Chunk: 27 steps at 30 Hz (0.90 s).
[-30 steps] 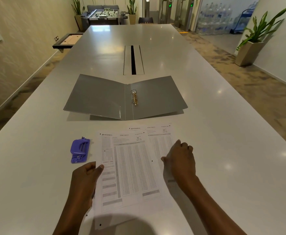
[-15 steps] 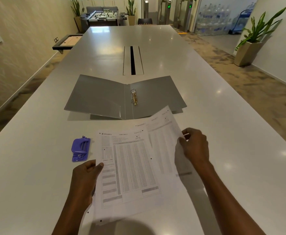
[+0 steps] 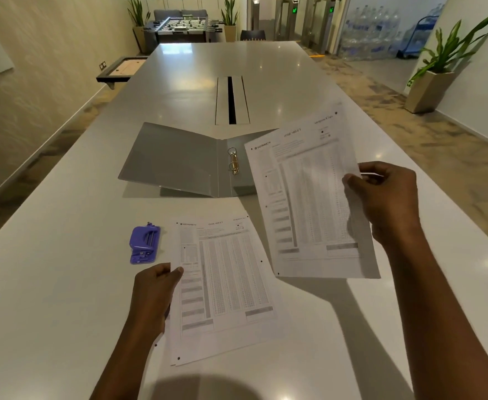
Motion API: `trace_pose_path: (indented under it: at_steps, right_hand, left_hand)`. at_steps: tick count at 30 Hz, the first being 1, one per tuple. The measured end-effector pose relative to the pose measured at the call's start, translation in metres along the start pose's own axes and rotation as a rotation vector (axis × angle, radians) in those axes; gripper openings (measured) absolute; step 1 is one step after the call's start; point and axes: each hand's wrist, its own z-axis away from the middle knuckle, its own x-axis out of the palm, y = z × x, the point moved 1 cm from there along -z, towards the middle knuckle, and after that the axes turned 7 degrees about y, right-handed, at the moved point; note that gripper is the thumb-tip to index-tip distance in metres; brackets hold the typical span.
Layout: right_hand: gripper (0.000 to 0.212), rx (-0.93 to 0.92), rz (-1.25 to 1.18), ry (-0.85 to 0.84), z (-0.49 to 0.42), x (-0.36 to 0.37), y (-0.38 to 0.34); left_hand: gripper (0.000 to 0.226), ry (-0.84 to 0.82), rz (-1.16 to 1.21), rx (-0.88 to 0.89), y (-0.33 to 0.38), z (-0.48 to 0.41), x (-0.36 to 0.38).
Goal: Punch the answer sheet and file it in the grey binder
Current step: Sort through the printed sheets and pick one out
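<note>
Table (image 3: 265,62) long and white, grey binder (image 3: 173,160) open, foosball table (image 3: 183,24) beyond

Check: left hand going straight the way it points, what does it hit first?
Likely the purple hole punch, just ahead of the left hand's knuckles; its thumb is on the sheet stack edge. Depth unclear.

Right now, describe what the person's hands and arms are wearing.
Nothing is worn. The left hand and right hand are bare: no gloves, and no rings or watch that I can make out. The left forearm and right forearm are bare to the frame's bottom edge; no sleeve shows.
</note>
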Motion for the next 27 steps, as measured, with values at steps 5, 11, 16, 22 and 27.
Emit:
trace_pose_path:
  at_steps: [5, 11, 16, 22, 27]
  right_hand:
    - [0.024, 0.161, -0.191, -0.046, 0.004, -0.006, 0.006]
    - [0.027, 0.329, -0.233, -0.127, 0.022, 0.022, 0.041]
    - [0.011, 0.463, -0.228, -0.261, 0.07, 0.056, 0.073]
    - [0.009, 0.304, -0.113, -0.395, 0.102, 0.083, 0.091]
    - [0.013, 0.168, -0.028, -0.457, 0.11, 0.095, 0.094]
  left_hand:
    - [0.015, 0.008, -0.017, -0.012, 0.0, -0.001, -0.001]
    - [0.018, 0.012, -0.023, 0.003, 0.003, 0.0, -0.001]
    - [0.03, 0.021, 0.113, -0.04, 0.013, 0.0, -0.003]
    - [0.029, 0.0, 0.148, -0.029, 0.025, 0.004, -0.005]
    - [0.01, -0.054, 0.039, 0.028, 0.021, 0.002, -0.008]
